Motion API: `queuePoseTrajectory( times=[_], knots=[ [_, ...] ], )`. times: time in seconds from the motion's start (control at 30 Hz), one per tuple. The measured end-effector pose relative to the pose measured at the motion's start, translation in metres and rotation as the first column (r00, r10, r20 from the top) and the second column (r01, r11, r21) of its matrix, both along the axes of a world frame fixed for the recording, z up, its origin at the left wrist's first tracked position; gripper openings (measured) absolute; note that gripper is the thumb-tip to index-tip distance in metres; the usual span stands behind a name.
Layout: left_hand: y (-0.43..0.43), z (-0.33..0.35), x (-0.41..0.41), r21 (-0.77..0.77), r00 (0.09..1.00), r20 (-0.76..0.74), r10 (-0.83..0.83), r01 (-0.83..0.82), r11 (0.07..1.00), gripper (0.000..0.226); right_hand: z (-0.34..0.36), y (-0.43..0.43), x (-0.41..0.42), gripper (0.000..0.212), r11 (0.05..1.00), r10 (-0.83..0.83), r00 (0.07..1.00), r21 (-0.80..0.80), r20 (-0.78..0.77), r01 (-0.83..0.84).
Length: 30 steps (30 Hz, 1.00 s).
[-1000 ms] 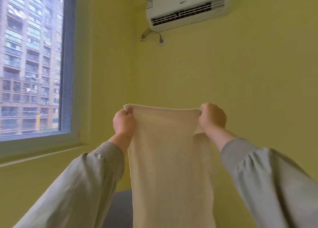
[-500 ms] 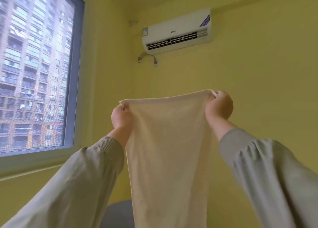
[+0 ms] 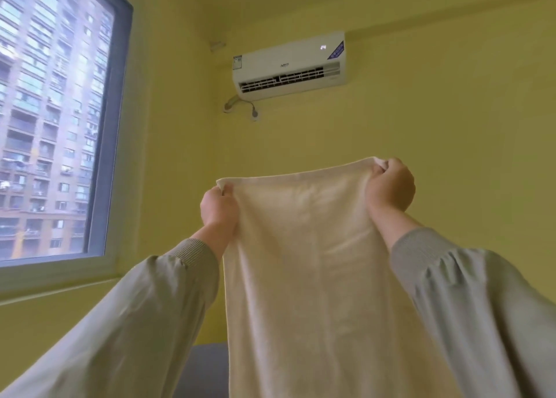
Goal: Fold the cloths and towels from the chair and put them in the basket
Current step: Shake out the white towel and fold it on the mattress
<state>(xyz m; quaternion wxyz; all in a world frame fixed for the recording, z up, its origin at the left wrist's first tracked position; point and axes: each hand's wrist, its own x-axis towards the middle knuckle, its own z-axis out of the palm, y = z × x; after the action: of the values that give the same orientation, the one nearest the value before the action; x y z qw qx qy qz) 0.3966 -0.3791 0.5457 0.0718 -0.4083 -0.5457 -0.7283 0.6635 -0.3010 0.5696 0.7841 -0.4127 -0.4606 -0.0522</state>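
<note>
- Holds a cream towel (image 3: pixel 307 262) up in the air, near, before the yellow wall (image 3: pixel 451 133).
- Pinches its top left corner with the left hand (image 3: pixel 218 209), top right corner with the right hand (image 3: pixel 389 187).

Towel (image 3: pixel 316 277) bottom past the lower edge; grey object (image 3: pixel 207 367) mostly hidden
</note>
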Motion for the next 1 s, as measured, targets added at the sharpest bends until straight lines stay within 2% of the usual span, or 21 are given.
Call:
queuePoseTrajectory(
  times=[0.2,0.3,0.43,0.57,0.73,0.87,0.93,1.0],
  knots=[
    [0.077,-0.048,0.008,-0.141,0.998,0.022,-0.066,0.069,0.988,0.033,-0.054,0.071,0.017,0.041,0.992,-0.031,0.997,-0.121,0.071,0.04],
    [0.126,-0.081,0.009,-0.215,0.996,0.033,-0.077,0.083,0.973,0.033,-0.086,0.118,0.021,0.041,0.975,-0.055,0.993,-0.209,0.108,0.076],
    [0.197,-0.137,0.006,-0.33,0.994,0.054,-0.09,0.103,0.938,0.032,-0.146,0.191,0.014,0.024,0.928,-0.073,0.984,-0.35,0.16,0.126],
    [0.262,-0.192,-0.007,-0.442,0.991,0.097,-0.096,0.129,0.887,0.031,-0.201,0.255,-0.004,0.041,0.864,-0.013,0.986,-0.495,0.168,0.096],
    [0.316,-0.243,-0.035,-0.622,0.991,0.025,-0.13,0.117,0.774,0.028,-0.253,0.31,-0.012,0.043,0.767,0.067,0.985,-0.64,0.156,0.049],
    [0.333,-0.291,-0.062,-0.811,0.973,-0.177,-0.151,-0.057,0.582,0.035,-0.307,0.335,-0.01,0.026,0.62,0.157,0.981,-0.785,0.112,-0.01],
    [0.33,-0.325,-0.069,-0.87,0.97,-0.182,-0.162,-0.083,0.485,0.036,-0.343,0.336,-0.011,0.033,0.514,0.224,0.97,-0.857,0.096,-0.034],
    [0.323,-0.36,-0.068,-0.903,0.98,-0.096,-0.173,-0.013,0.43,0.033,-0.379,0.332,-0.014,0.034,0.426,0.262,0.962,-0.904,0.074,-0.046]
  ],
)
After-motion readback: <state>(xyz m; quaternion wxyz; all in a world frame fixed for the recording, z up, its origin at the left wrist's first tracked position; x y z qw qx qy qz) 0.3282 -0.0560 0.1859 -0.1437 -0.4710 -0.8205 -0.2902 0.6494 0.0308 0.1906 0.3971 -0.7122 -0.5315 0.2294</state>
